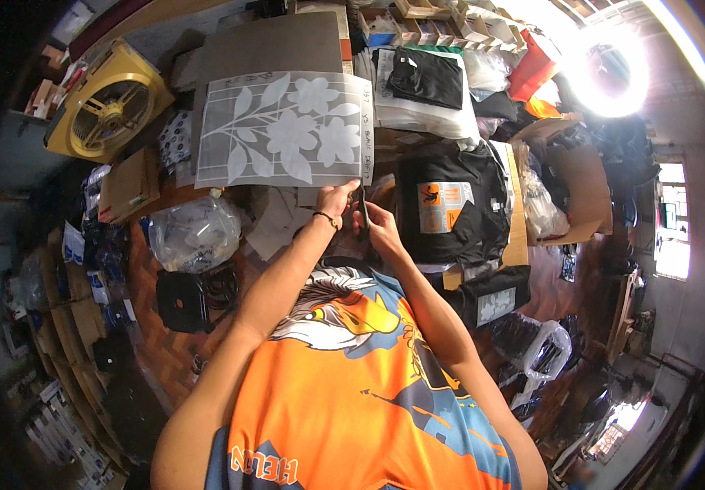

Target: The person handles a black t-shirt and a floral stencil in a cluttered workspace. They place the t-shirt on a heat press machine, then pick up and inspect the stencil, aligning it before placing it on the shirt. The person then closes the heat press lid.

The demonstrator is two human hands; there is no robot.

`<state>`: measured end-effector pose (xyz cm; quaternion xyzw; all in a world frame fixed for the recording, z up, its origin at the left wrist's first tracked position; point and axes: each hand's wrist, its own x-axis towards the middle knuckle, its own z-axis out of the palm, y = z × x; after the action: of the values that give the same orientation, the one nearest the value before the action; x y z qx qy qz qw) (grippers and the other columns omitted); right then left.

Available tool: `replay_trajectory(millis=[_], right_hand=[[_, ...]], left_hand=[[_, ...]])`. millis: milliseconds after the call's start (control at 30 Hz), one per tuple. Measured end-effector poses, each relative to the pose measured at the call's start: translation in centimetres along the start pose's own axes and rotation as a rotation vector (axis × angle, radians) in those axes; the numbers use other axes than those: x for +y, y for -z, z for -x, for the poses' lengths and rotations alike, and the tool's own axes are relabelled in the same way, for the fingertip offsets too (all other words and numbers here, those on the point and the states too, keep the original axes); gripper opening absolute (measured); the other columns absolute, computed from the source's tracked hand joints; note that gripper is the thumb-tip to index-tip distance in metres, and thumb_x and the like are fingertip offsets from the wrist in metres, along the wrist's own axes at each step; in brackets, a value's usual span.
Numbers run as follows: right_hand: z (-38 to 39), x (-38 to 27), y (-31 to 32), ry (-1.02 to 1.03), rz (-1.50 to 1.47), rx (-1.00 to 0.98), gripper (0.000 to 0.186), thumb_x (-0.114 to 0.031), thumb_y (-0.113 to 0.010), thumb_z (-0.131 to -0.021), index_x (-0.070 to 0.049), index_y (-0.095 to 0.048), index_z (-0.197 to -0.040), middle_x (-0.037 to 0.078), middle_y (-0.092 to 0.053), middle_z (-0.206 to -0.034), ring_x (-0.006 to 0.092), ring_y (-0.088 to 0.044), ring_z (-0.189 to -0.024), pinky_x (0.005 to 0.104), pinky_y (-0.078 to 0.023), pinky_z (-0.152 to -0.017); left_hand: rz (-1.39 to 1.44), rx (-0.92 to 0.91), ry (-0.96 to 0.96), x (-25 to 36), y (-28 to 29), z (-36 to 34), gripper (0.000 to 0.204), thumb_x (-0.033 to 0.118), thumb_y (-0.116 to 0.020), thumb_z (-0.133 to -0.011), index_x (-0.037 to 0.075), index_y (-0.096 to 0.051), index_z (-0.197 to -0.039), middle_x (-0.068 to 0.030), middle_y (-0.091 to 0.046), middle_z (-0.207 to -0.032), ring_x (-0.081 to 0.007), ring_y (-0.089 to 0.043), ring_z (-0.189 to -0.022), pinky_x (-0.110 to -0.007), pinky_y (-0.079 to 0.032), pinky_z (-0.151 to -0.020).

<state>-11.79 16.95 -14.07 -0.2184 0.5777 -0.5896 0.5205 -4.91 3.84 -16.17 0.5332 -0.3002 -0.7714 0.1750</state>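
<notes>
Fingers of the left hand [338, 198] are pinched shut on the lower right corner of a grey stencil sheet [285, 129] cut with a white flower-and-leaf pattern, a dark bracelet [325, 218] round the wrist behind them. Just beside it, the right hand [379, 227] is closed round a thin dark tool [363, 208] that stands nearly upright between the two hands, its upper end meeting the sheet's bottom edge near that same corner; whether it is a blade or a pen is too small to tell. Beyond the hands the sheet spreads up and away, lifted above a plain grey board [275, 45] lying further out. To the right of the right hand sits a folded black shirt [450, 208] with an orange and white print, and further out a bagged black garment [428, 77]. To the left of the left hand lie a clear plastic bag [196, 235] and a small black box [181, 300], with a yellow box fan [109, 102] well off beyond them. Since the sheet seems held by one corner only, it could sag or twist under its own weight; if the tool is sharp, a slip along that edge might tear the thin bridges of the pattern or nick the pinching fingers, which lie close to its tip.
</notes>
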Motion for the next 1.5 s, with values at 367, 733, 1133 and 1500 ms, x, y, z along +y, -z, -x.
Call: replay_trajectory(millis=[367,733,1133,1500], right_hand=[[0.1,-0.4,-0.3,0.008,0.083,0.023,0.030,-0.020,-0.067,-0.092,0.003,-0.063,-0.110,0.000,-0.060,-0.075,0.0081,-0.055,-0.068,0.0239,-0.044,-0.062],[0.0,0.0,-0.5,0.012,0.083,0.046,0.023,-0.017,-0.064,-0.093,0.002,-0.067,-0.106,-0.001,-0.062,-0.078,0.0066,-0.053,-0.067,0.0238,-0.044,-0.060],[-0.2,0.9,-0.2,-0.004,0.040,0.071,0.026,-0.016,-0.066,-0.092,0.002,-0.067,-0.111,0.000,-0.065,-0.081,0.0058,-0.053,-0.067,0.0232,-0.043,-0.058],[-0.9,-0.4,-1.1,0.016,0.050,0.107,0.021,-0.015,-0.064,-0.093,0.002,-0.065,-0.105,0.000,-0.062,-0.079,0.0068,-0.054,-0.067,0.0236,-0.043,-0.059]], left_hand=[[-0.046,-0.064,-0.033,-0.2,0.4,-0.7,0.018,0.019,-0.079,-0.080,0.014,-0.062,-0.078,0.0067,-0.052,-0.064,-0.0057,-0.045,-0.051,-0.022,-0.038,-0.044],[-0.042,-0.072,-0.039,-0.1,0.6,-0.6,0.019,0.021,-0.080,-0.080,0.016,-0.062,-0.074,0.0074,-0.052,-0.061,-0.0048,-0.045,-0.049,-0.022,-0.037,-0.044],[-0.026,-0.101,-0.024,0.4,0.4,-0.1,0.016,0.018,-0.076,-0.083,0.015,-0.063,-0.075,0.0082,-0.052,-0.062,-0.0038,-0.043,-0.049,-0.021,-0.035,-0.045],[0.079,-0.158,0.068,1.5,0.3,1.5,0.011,0.014,-0.078,-0.082,0.013,-0.066,-0.081,0.0073,-0.055,-0.069,-0.0044,-0.042,-0.053,-0.022,-0.036,-0.048]])
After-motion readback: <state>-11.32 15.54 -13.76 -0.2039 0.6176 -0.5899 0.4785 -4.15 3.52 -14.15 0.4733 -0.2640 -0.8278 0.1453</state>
